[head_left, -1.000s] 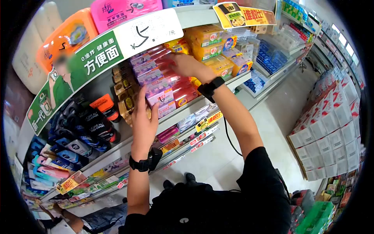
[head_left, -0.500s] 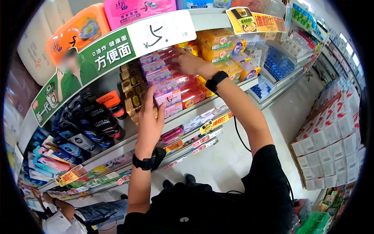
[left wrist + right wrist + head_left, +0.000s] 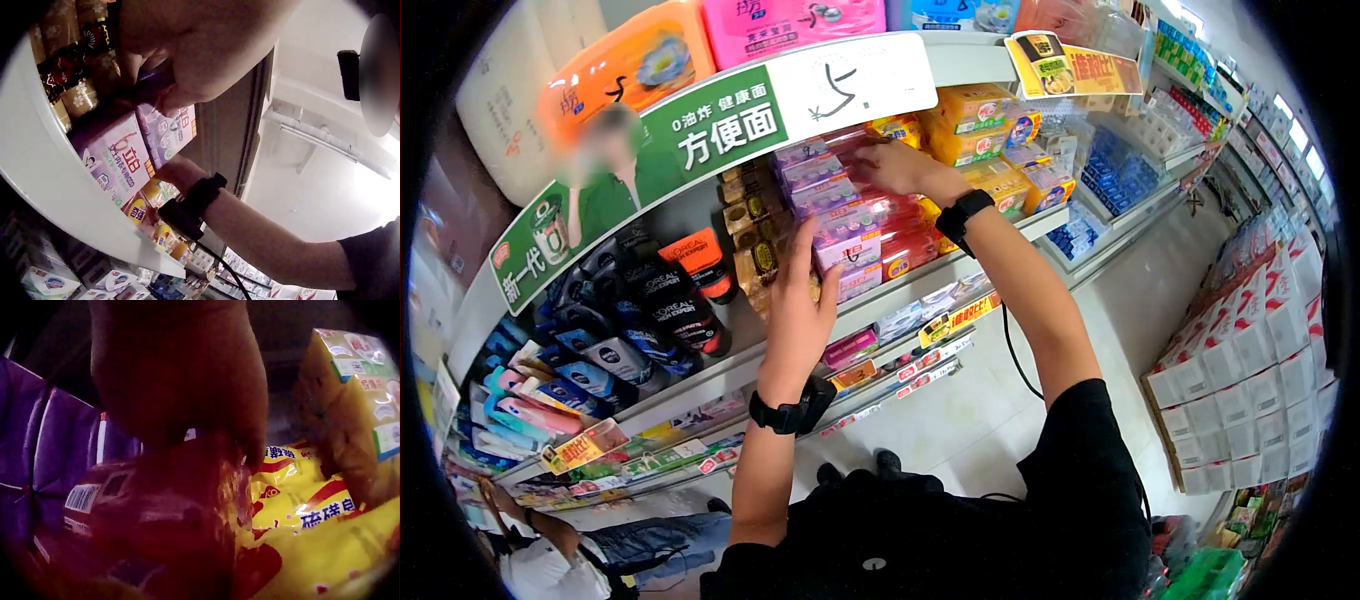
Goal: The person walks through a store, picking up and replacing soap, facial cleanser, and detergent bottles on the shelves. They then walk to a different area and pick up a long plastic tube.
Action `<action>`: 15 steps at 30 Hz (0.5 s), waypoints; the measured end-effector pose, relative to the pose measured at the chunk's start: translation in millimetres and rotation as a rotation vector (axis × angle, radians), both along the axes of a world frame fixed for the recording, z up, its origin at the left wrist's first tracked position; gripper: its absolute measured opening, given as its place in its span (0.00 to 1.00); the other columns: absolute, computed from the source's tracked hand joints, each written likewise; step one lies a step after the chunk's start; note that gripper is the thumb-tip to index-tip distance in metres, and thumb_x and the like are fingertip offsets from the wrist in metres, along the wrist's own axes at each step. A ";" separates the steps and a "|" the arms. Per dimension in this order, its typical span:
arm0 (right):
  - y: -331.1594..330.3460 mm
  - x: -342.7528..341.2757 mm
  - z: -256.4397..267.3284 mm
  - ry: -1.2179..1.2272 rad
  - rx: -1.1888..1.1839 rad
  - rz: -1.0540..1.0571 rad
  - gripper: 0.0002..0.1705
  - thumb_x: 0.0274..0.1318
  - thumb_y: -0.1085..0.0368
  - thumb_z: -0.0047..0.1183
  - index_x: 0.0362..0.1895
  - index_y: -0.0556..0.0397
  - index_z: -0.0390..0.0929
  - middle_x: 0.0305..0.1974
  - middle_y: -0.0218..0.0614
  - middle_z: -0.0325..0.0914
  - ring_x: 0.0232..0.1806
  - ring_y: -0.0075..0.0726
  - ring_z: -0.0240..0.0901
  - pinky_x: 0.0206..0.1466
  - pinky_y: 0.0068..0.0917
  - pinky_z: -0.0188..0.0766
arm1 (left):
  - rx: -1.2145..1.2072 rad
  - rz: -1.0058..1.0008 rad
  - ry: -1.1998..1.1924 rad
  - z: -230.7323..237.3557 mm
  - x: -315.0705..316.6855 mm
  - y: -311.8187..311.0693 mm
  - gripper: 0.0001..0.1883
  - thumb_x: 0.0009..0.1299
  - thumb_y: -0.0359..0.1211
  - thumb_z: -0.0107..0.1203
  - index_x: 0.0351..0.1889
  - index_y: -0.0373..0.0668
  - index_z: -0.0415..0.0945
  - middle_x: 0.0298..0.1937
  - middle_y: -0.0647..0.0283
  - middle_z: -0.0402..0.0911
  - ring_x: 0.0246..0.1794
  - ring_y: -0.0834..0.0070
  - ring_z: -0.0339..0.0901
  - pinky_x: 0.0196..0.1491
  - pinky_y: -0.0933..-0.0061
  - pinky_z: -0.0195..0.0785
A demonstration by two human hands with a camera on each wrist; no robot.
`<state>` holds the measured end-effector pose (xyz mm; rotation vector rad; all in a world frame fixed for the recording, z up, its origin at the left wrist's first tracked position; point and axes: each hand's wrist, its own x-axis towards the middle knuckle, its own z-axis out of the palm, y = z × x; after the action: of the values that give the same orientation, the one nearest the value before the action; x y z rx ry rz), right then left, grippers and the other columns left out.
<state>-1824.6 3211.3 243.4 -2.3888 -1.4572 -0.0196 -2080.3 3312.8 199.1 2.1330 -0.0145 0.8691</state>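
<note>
My left hand [image 3: 798,325] is at the front left corner of the stacked purple soap boxes [image 3: 847,252]. Its fingers lie along their side and the thumb touches near the front, as the left wrist view shows on a purple box [image 3: 115,159]. Further back, my right hand [image 3: 908,168] reaches over the row of red soap packs [image 3: 908,255] right beside the purple ones. The right wrist view has that hand [image 3: 181,369] gripping a glossy red soap pack [image 3: 147,500] from above; its fingertips are partly hidden behind the wrapper.
Yellow soap packets [image 3: 312,503] and yellow boxed packs [image 3: 970,115] stand right of the red packs. Gold-wrapped bars [image 3: 750,235] and dark tubes [image 3: 675,300] stand left. A price sign [image 3: 855,85] hangs above. Another person's jeans [image 3: 650,540] show at lower left.
The head view has turned, so shelf and hands sit further right in it. My left hand stays against the purple boxes; my right hand stays over the red packs.
</note>
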 end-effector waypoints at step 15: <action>-40.5 -79.6 20.0 -0.125 0.697 -0.050 0.17 0.60 0.67 0.52 0.51 0.63 0.75 0.50 0.57 0.75 0.53 0.61 0.72 0.57 0.44 0.70 | 0.103 0.014 -0.063 -3.1 0.3 4.5 0.33 0.73 0.30 0.55 0.75 0.46 0.54 0.71 0.39 0.61 0.70 0.41 0.62 0.66 0.50 0.63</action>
<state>-1904.2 3170.8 263.5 -1.8654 -1.1765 -0.5951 -2080.0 3317.2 196.0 2.2025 -0.0779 0.9626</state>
